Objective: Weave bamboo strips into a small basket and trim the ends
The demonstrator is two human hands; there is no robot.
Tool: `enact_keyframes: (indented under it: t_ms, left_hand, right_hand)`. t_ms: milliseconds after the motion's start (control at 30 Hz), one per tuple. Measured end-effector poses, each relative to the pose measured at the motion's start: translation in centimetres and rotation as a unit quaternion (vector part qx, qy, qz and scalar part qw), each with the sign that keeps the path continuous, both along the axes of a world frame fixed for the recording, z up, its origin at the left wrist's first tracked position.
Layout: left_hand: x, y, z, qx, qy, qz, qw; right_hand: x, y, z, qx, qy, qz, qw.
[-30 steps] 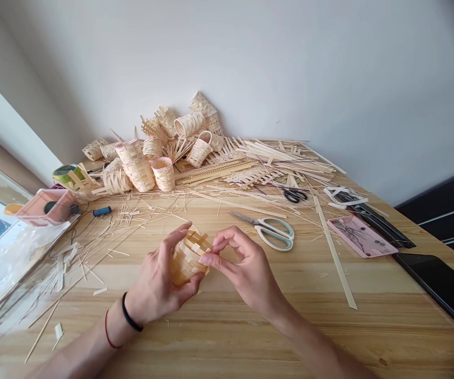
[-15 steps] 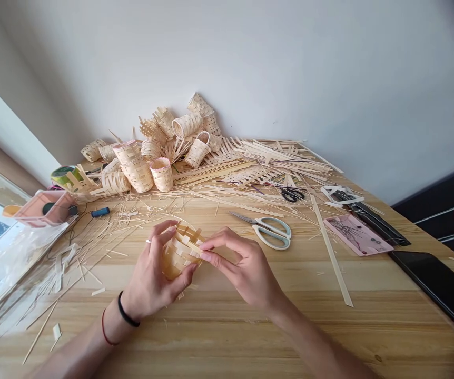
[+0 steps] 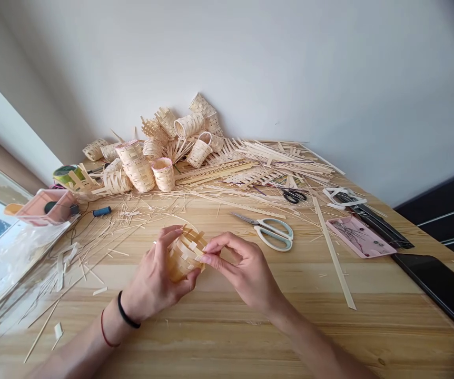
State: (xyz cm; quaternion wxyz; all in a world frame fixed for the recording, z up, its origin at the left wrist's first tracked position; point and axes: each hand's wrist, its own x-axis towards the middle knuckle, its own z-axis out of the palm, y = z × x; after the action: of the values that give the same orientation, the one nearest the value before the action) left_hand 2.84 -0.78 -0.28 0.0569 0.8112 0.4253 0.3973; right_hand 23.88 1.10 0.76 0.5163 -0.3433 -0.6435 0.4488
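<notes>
A small woven basket (image 3: 182,258) of pale wood strips, with loose strip ends standing up at its rim, is tilted above the table. My left hand (image 3: 164,271) wraps round its left side, fingers behind and thumb at the lower front. At the basket's right rim, thumb and forefinger of my right hand (image 3: 239,266) pinch a strip end. My fingertips partly hide that strip. Scissors with white and light-blue handles (image 3: 276,231) lie just beyond my right hand.
Several woven baskets (image 3: 138,168) are heaped at the back, beside piled strips (image 3: 286,158). Black scissors (image 3: 294,196), a pink tray (image 3: 361,238), a long strip (image 3: 335,258) and a black phone-like slab (image 3: 436,284) lie right. A pink bin (image 3: 47,205) and blue cylinder (image 3: 101,211) stand left among scraps.
The basket has turned slightly and shifted a little to the right in my left hand. My right hand still pinches at its rim. The whole view has moved slightly.
</notes>
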Motion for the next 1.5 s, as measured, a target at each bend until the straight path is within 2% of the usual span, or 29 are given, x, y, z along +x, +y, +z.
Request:
enact_keyframes:
  t_ms: [267,400,600,700,867,1000,1100,1200,1300,1500]
  left_hand:
    - [-0.1,0.0,-0.1,-0.006,0.017,-0.006,1.0]
    - [-0.2,0.1,-0.1,0.001,-0.001,-0.033,0.999]
    - [-0.4,0.1,0.0,-0.021,-0.054,-0.032,0.998]
    - [-0.8,0.0,0.5,-0.094,-0.109,-0.012,0.99]
    - [-1.4,0.3,0.9,-0.215,-0.237,-0.046,0.946]
    - [-1.1,0.3,0.7,-0.283,-0.339,-0.073,0.894]
    - [-0.9,0.1,0.9,-0.327,-0.408,-0.083,0.848]
    - [-0.8,0.0,1.1,-0.342,-0.438,-0.083,0.827]
    - [-0.8,0.0,1.2,-0.333,-0.434,-0.067,0.834]
    - [-0.8,0.1,0.6,-0.296,-0.41,-0.062,0.861]
  right_hand:
    - [-0.1,-0.2,-0.4,-0.021,0.004,0.005,1.0]
    - [-0.2,0.0,-0.4,-0.021,0.006,0.003,1.0]
    - [0.2,0.3,-0.1,0.066,-0.033,-0.033,0.997]
    - [0.6,0.5,0.2,0.078,-0.029,-0.04,0.996]
    - [1.0,0.4,0.4,0.095,-0.049,-0.007,0.994]
    - [0.8,0.5,0.3,0.134,-0.064,-0.002,0.989]
    - [0.7,0.6,0.1,0.17,-0.069,0.001,0.983]
    - [0.6,0.5,0.0,0.192,-0.083,-0.003,0.978]
    - [0.5,0.2,0.1,0.187,-0.096,-0.001,0.978]
    - [0.4,-0.5,0.3,0.133,-0.106,-0.004,0.985]
